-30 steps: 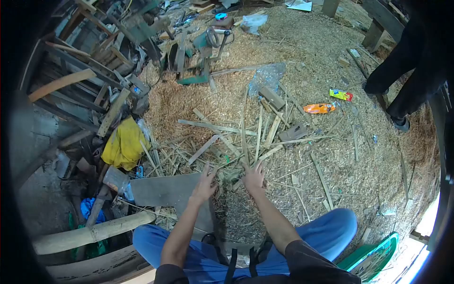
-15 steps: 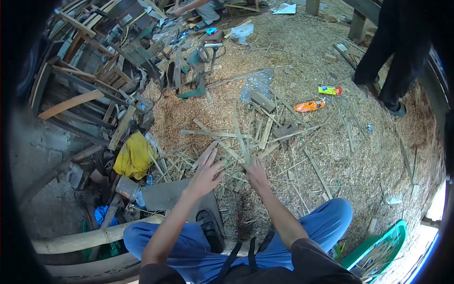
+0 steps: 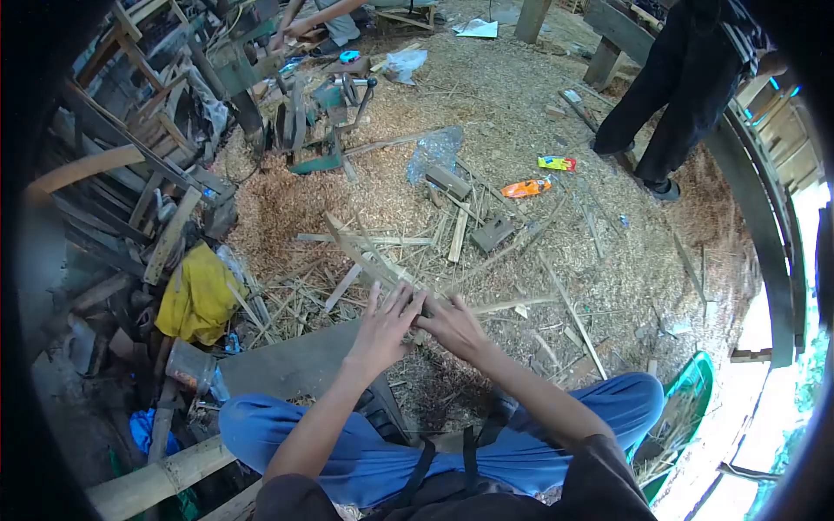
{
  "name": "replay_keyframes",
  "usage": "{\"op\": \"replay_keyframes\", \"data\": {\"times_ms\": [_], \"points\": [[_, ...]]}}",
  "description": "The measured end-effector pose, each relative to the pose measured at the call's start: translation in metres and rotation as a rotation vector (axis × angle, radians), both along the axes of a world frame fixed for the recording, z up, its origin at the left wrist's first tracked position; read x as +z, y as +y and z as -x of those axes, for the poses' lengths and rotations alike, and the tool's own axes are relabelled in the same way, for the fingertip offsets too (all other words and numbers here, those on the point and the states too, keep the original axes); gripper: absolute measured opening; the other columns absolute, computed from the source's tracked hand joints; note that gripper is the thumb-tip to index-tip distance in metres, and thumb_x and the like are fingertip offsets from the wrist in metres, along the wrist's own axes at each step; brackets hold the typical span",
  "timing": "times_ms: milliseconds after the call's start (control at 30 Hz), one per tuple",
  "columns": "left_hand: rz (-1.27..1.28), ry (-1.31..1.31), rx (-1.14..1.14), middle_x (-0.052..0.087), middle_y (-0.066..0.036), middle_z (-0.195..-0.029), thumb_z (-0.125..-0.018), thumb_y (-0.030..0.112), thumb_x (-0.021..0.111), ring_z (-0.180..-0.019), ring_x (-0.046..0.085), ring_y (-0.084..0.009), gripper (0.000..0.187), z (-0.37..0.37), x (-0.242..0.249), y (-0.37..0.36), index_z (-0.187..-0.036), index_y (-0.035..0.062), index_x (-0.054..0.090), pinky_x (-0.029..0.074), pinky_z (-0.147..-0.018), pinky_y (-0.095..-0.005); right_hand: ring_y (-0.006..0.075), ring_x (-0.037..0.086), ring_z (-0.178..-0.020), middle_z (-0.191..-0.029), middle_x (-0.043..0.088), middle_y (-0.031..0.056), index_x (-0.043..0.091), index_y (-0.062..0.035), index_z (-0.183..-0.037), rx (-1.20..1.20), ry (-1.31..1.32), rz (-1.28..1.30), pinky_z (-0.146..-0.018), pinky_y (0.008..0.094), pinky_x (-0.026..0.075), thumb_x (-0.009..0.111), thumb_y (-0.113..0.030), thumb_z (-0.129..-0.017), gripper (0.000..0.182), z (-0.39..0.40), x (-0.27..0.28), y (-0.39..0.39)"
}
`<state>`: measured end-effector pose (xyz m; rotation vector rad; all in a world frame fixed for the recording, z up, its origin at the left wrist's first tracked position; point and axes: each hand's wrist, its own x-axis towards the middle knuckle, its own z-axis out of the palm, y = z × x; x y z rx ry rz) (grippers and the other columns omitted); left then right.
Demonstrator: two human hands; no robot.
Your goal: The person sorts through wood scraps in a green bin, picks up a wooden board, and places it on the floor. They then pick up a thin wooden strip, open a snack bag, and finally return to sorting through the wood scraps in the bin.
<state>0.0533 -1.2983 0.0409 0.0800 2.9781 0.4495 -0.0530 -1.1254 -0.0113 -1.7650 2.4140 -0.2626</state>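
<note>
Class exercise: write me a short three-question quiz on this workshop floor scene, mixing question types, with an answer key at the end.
1. True or false: the left hand and right hand are together on bamboo strips.
2. What colour is the cloth left of the strips? A) yellow B) red C) white
3. Fill in: the orange packet lies on a floor covered in ____.

Key: 1 true; 2 A; 3 sawdust and shavings.
</note>
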Motion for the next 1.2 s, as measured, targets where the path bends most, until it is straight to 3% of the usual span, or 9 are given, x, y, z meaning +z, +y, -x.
{"op": "replay_keyframes", "data": {"times_ms": [100,133,200,267,400,533,767,1033,1200], "points": [[0.0,0.057,-0.093,0.05,-0.015,-0.15,-0.077,0.021,0.084,-0.152,0.034,-0.0288,0.088,-0.001,-0.018,0.005,-0.153,0.0095,0.041,0.009,-0.128,-0.0584,0.0224,0.059,-0.115,-0.118,0.059,0.0087,0.052,-0.0245,-0.139,0.049,0.09,0.017,-0.099,0.0448,0.041,0.059,-0.013,-0.092,0.049,-0.008,0.031,0.034],[-0.093,0.065,-0.121,0.056,-0.014,-0.136,-0.078,0.018,0.082,-0.144,0.043,-0.0292,0.077,0.002,-0.015,0.009,-0.146,0.0082,0.047,0.013,-0.128,-0.0561,0.024,0.061,-0.114,-0.121,0.059,0.0099,0.054,-0.0247,-0.14,0.012,0.088,-0.001,-0.098,0.0461,0.042,0.06,-0.008,-0.091,0.052,-0.011,0.039,0.045],[-0.157,0.089,-0.164,0.059,-0.012,-0.13,-0.079,0.018,0.081,-0.139,0.048,-0.0285,0.071,0.007,-0.02,0.015,-0.142,0.0082,0.051,0.019,-0.126,-0.0537,0.0256,0.063,-0.113,-0.124,0.059,0.011,0.055,-0.0249,-0.14,-0.031,0.089,-0.024,-0.098,0.0474,0.044,0.06,-0.004,-0.089,0.055,-0.016,0.057,0.06],[-0.206,0.115,-0.206,0.061,-0.011,-0.123,-0.08,0.017,0.08,-0.133,0.053,-0.0277,0.064,0.014,-0.019,0.015,-0.138,0.0083,0.054,0.025,-0.124,-0.0514,0.0246,0.063,-0.107,-0.111,0.059,0.0078,0.05,-0.0191,-0.148,-0.079,0.142,0.078,-0.093,0.0463,0.046,0.066,-0.008,-0.085,0.066,-0.016,0.069,0.068],[-0.161,0.192,-0.279,0.065,-0.006,-0.11,-0.08,0.016,0.079,-0.115,0.062,-0.0244,0.048,0.012,-0.022,0.018,-0.125,0.0127,0.064,0.042,-0.108,-0.0434,0.0303,0.063,-0.101,-0.102,0.061,0.0094,0.047,-0.0129,-0.15,-0.348,-0.21,-0.038,-0.096,0.0474,0.047,0.073,-0.009,-0.08,0.075,-0.023,0.056,0.088],[-0.209,0.226,-0.209,0.066,-0.003,-0.094,-0.078,0.015,0.079,-0.097,0.067,-0.0231,0.039,-0.002,-0.036,0.027,-0.117,0.0137,0.07,0.051,-0.091,-0.0372,0.0299,0.062,-0.101,-0.102,0.061,0.0094,0.05,-0.0101,-0.145,-0.277,-0.101,-0.004,-0.094,0.0467,0.046,0.074,-0.01,-0.081,0.069,-0.028,0.054,0.092],[-0.192,0.078,-0.074,0.068,-0.002,-0.091,-0.077,0.017,0.08,-0.094,0.069,-0.024,0.046,-0.024,-0.032,0.026,-0.121,0.0144,0.07,0.051,-0.09,-0.0371,0.0289,0.061,-0.1,-0.102,0.063,0.0075,0.057,-0.0141,-0.141,-0.185,-0.183,0.076,-0.087,0.0428,0.048,0.074,-0.01,-0.082,0.062,-0.021,0.045,0.087],[0.002,0.283,0.032,0.07,-0.003,-0.095,-0.081,0.018,0.078,-0.094,0.068,-0.0226,0.043,-0.035,0.007,0.014,-0.123,0.016,0.069,0.05,-0.091,-0.0377,0.0267,0.065,-0.096,-0.097,0.066,0.0061,0.064,-0.0155,-0.13,-0.077,-0.183,0.179,-0.08,0.0414,0.053,0.068,-0.014,-0.086,0.044,-0.002,0.053,0.065],[-0.038,0.148,0.081,0.07,-0.003,-0.092,-0.081,0.016,0.077,-0.093,0.069,-0.0246,0.044,-0.04,0.0,0.003,-0.124,0.017,0.071,0.05,-0.089,-0.0391,0.0304,0.067,-0.092,-0.097,0.065,0.0092,0.058,-0.015,-0.139,-0.102,-0.266,0.252,-0.08,0.0436,0.055,0.072,-0.022,-0.09,0.051,0.008,0.058,0.05]]}}
